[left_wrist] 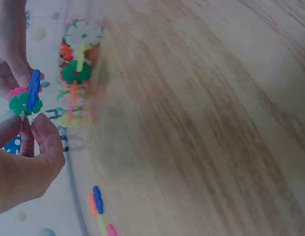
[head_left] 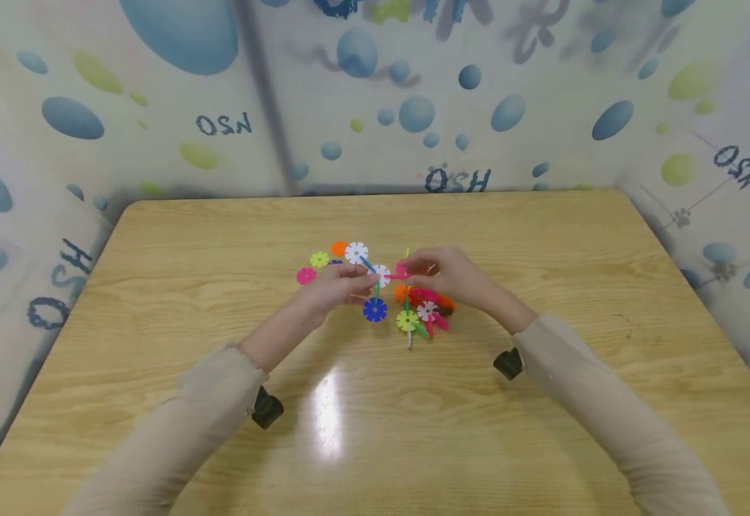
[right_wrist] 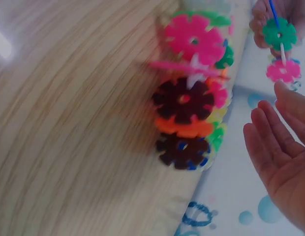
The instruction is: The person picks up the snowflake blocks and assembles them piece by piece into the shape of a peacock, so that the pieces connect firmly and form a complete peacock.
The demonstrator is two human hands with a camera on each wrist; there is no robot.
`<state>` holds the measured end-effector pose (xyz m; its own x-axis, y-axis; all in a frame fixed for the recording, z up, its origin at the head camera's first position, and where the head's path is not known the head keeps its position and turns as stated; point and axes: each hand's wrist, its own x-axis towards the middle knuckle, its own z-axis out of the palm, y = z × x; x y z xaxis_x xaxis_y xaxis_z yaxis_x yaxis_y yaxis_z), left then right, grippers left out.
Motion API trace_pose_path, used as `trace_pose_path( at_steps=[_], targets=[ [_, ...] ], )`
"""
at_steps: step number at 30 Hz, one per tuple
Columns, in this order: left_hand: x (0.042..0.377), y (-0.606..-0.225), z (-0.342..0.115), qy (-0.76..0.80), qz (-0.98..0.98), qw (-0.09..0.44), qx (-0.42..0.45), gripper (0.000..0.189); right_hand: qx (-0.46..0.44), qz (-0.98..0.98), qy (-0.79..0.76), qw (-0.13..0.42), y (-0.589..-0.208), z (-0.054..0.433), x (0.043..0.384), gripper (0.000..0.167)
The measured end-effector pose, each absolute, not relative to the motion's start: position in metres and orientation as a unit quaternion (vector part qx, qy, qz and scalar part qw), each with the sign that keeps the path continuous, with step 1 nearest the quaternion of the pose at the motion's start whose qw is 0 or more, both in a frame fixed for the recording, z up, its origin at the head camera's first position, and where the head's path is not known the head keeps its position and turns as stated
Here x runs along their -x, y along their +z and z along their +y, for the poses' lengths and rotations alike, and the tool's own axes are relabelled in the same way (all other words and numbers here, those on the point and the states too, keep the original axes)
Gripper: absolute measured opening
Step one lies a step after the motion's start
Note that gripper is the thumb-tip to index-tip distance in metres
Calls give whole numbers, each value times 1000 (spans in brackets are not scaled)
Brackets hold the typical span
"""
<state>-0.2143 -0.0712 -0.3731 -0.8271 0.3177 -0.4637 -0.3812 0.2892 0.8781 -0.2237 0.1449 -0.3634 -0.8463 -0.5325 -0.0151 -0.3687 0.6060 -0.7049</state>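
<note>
My left hand (head_left: pixel 344 288) pinches a joined cluster of notched plastic building discs by a white disc (head_left: pixel 382 275). A blue disc (head_left: pixel 375 309) hangs from it on a green disc (head_left: pixel 377 292) seen edge-on. Another blue disc (head_left: pixel 367 264) slants up from the cluster toward a second white disc (head_left: pixel 357 252). On the cluster's right side, my right hand (head_left: pixel 448 276) holds a pink disc (right_wrist: pixel 283 71) at thumb and fingertip. Its other fingers are stretched out in the right wrist view. A green disc (left_wrist: pixel 25 103) faces the left wrist camera between the two hands.
Below my right hand, a many-coloured heap of joined discs (head_left: pixel 428 311) stands on the wooden table (head_left: pixel 542 430). A short curved row of discs, with pink (head_left: pixel 306 276), yellow-green (head_left: pixel 319 259) and orange (head_left: pixel 339 248), lies left of centre. A patterned wall covering (head_left: pixel 387 150) rises behind the table.
</note>
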Motion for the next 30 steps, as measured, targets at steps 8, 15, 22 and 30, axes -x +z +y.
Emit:
trace_pose_path(
  at_steps=[8, 15, 22, 30],
  targets=[
    [221, -390, -65, 590, 750, 297, 45, 32, 220, 917, -309, 128, -376, 160, 232, 21],
    [223, -396, -63, 591, 746, 302, 52, 16, 230, 917, -295, 137, -377, 161, 232, 18],
    [224, -396, -59, 594, 741, 307, 56, 13, 226, 925, -268, 149, -379, 158, 235, 17],
    [225, -396, -55, 588, 749, 302, 53, 18, 238, 924, -258, 149, -379, 158, 234, 15]
  ],
)
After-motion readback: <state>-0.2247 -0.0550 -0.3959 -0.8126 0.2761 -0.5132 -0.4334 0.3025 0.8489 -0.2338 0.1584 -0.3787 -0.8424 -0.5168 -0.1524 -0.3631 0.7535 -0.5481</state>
